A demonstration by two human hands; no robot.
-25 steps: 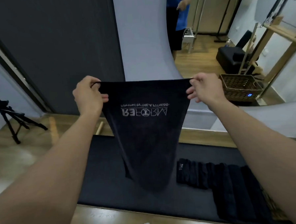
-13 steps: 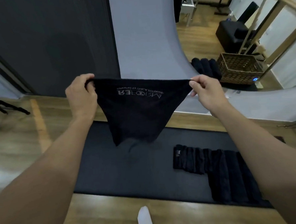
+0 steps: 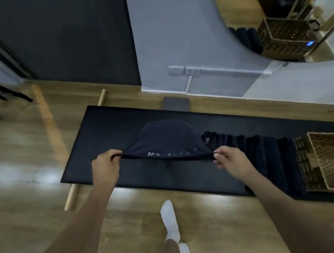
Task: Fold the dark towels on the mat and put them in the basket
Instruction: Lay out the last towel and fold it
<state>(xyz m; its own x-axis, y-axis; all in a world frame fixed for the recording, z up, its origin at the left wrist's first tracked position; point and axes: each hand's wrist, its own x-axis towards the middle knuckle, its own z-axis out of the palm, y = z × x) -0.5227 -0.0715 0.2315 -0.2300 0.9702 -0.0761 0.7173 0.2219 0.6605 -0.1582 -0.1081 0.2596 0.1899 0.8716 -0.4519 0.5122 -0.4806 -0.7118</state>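
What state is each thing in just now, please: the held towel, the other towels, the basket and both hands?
held towel: stretched between both hands, far part draped on the mat.
left hand: pinches the towel's left corner.
right hand: pinches its right corner.
basket: upright, open.
other towels: in a row on the mat, beside the basket.

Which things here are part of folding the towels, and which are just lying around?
In the job: the towel pinched by the left hand and right hand, the mat, the row of dark towels, the basket.
Lying about: wooden stick, grey block, tripod.
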